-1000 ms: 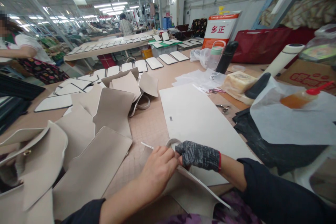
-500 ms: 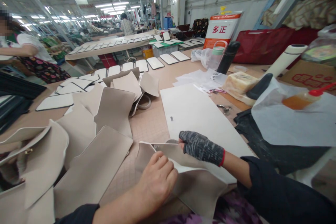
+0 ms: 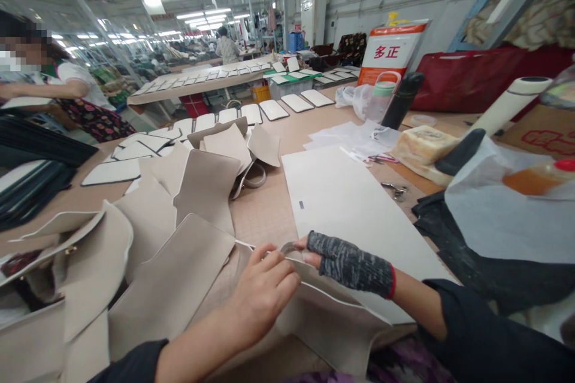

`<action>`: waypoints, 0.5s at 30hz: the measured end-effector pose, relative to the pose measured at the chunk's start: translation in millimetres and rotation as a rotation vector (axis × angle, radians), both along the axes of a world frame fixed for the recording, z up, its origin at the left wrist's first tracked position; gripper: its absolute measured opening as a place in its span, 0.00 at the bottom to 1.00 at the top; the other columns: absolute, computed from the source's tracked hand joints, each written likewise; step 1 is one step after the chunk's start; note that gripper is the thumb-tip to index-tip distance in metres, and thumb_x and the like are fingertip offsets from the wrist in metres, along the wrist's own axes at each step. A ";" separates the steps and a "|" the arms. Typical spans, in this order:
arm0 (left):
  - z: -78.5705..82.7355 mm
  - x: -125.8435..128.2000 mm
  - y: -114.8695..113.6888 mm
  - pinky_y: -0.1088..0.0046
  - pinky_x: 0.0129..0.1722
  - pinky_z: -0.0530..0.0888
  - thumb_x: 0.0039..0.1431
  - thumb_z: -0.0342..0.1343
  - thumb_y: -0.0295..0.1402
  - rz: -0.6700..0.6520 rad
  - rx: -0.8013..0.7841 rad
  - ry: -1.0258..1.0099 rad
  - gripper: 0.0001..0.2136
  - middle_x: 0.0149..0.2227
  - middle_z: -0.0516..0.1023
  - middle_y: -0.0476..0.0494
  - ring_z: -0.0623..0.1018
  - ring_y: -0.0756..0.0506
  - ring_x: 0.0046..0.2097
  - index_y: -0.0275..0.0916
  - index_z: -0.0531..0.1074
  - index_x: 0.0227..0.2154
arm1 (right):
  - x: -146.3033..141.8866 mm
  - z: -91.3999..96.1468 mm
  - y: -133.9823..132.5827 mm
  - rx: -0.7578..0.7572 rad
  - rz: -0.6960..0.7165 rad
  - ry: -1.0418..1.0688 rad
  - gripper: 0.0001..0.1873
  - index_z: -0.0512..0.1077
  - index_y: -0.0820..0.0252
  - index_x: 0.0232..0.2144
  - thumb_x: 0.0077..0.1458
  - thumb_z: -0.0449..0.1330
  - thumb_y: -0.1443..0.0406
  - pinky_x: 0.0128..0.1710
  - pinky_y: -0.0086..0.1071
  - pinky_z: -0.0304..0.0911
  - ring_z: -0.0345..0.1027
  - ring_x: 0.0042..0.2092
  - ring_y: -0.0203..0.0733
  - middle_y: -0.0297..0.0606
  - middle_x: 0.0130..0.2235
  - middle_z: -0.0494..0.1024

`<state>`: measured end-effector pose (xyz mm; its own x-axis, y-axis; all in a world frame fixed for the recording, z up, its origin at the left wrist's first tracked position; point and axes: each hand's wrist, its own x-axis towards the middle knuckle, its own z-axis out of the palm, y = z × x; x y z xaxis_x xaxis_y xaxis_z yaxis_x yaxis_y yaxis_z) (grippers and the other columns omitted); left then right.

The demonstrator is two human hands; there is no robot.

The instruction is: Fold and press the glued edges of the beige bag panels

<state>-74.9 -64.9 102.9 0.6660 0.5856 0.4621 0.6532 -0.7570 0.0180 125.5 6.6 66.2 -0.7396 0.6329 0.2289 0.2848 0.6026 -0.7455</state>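
Note:
My left hand (image 3: 265, 290) is bare and pinches the top edge of a beige leather bag piece (image 3: 332, 326) that lies at the near edge of the table. My right hand (image 3: 345, 263), in a grey knit fingerless glove, grips the same edge just to the right, beside the piece's curved handle (image 3: 290, 247). The two hands almost touch. A white board (image 3: 350, 203) lies flat under and beyond the piece.
Several beige cut panels (image 3: 197, 182) overlap on the left. Small scissors (image 3: 395, 190), papers (image 3: 354, 134), a dark bottle (image 3: 401, 99), an orange glue bottle (image 3: 536, 178) and black sheets (image 3: 471, 251) lie on the right. A person (image 3: 67, 96) works at the far left.
The beige piece was lifted and opened half a second ago; now it lies lower and my hands have come together on its top edge by the handle. The view shifted slightly.

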 end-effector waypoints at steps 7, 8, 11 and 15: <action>-9.4 -5.0 9.1 0.65 0.45 0.61 0.64 0.42 0.24 -0.013 -0.052 -0.020 0.11 0.28 0.73 0.49 0.68 0.48 0.33 0.38 0.68 0.30 | 4.2 4.1 -38.2 0.307 -0.207 -0.099 0.25 0.67 0.64 0.47 0.49 0.60 0.55 0.46 0.49 0.66 0.67 0.47 0.57 0.51 0.46 0.72; -10.7 -6.0 10.2 0.65 0.45 0.62 0.63 0.43 0.24 -0.021 -0.061 -0.033 0.09 0.29 0.74 0.48 0.69 0.48 0.34 0.38 0.68 0.32 | 2.8 -1.7 -43.3 0.366 -0.287 -0.147 0.21 0.69 0.63 0.44 0.52 0.57 0.56 0.43 0.49 0.67 0.68 0.44 0.57 0.52 0.43 0.74; -14.3 -15.3 16.2 0.65 0.45 0.64 0.61 0.49 0.27 -0.010 -0.087 -0.108 0.07 0.41 0.74 0.42 0.70 0.46 0.41 0.38 0.68 0.41 | 1.4 -23.4 -53.7 0.392 -0.507 -0.196 0.15 0.72 0.60 0.37 0.59 0.49 0.59 0.36 0.42 0.70 0.71 0.35 0.50 0.49 0.33 0.75; -15.5 -43.8 28.1 0.57 0.51 0.63 0.57 0.55 0.33 0.085 -0.184 -0.130 0.19 0.52 0.68 0.34 0.67 0.41 0.52 0.39 0.62 0.52 | 5.2 -36.1 -56.0 0.328 -0.607 -0.156 0.18 0.72 0.57 0.32 0.60 0.45 0.57 0.30 0.39 0.69 0.69 0.31 0.48 0.47 0.27 0.73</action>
<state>-118.6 -36.8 87.4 0.5528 0.7190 0.4214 0.6973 -0.6759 0.2386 130.7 -49.4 30.1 -0.3178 0.8603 0.3986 0.7306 0.4902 -0.4754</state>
